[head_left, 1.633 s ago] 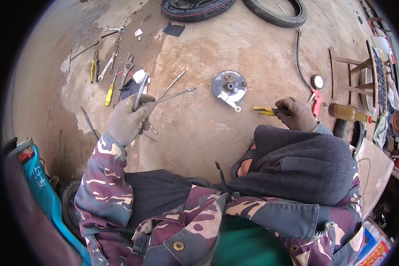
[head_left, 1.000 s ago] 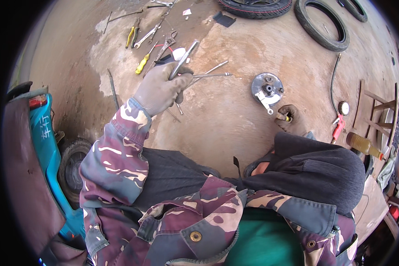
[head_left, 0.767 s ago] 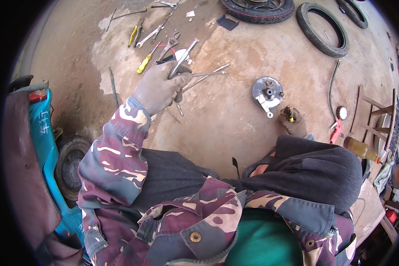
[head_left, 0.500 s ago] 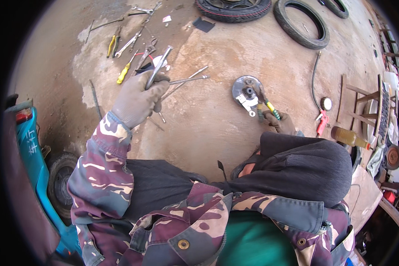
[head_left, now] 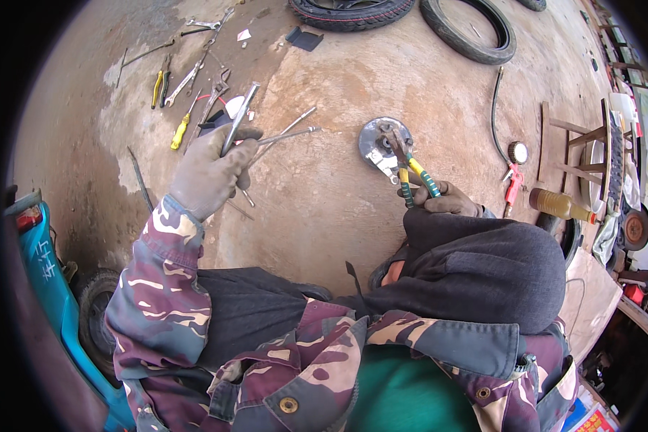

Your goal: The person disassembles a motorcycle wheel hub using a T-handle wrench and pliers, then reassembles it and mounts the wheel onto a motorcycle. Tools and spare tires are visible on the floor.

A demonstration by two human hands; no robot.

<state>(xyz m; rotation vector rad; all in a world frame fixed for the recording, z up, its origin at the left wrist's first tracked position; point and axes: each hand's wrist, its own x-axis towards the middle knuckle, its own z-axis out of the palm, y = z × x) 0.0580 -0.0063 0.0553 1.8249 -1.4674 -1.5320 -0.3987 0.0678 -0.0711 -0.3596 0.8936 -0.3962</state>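
Note:
My left hand (head_left: 212, 173), in a grey glove, is closed around a T-handle socket wrench (head_left: 240, 119). Its thick bar points up past the fingers, and a thinner shaft ends in a socket at the right. On the ground ahead of my right knee lies a round metal brake plate (head_left: 371, 137) with a small silver lever arm. My gloved right hand (head_left: 450, 200) grips pliers (head_left: 426, 177) with yellow and green handles, which stand apart. The pliers' jaws lie over the middle of the plate; whether they bite on anything I cannot make out.
Spanners (head_left: 183, 85), yellow-handled pliers (head_left: 161, 83), and a yellow screwdriver (head_left: 181, 132) lie at far left. Tyres (head_left: 475, 32) lie at the back. Rightward are an inflator gauge (head_left: 517, 152), a bottle (head_left: 560, 204) and a wooden chair (head_left: 590, 137). A blue vehicle (head_left: 54, 288) stands at left.
The pliers have moved from the plate's right edge to over its middle, and their handles show more. My left hand keeps the socket wrench. The whole view has shifted slightly.

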